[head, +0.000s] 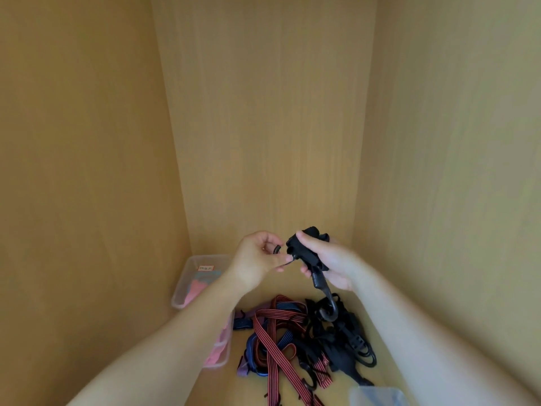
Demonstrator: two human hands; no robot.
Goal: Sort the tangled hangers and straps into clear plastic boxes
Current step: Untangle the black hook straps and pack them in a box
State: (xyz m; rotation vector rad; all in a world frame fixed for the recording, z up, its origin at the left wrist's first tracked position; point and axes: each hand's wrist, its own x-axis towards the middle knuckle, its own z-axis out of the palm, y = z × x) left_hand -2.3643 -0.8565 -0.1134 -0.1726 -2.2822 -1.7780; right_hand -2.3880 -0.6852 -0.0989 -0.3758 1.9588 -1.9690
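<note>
My right hand grips a bundled black strap held up above the cupboard floor; its hooked end dangles down. My left hand pinches the strap's other black hook beside the bundle. Below lies a tangled pile of straps: red-and-black striped, blue, purple and black ones with hooks. A clear plastic box with pink items and a label stands at the back left. A second clear box with pink items sits nearer, partly hidden by my left forearm.
Wooden cupboard walls close in at the left, back and right. The corner of another clear plastic box shows at the bottom edge.
</note>
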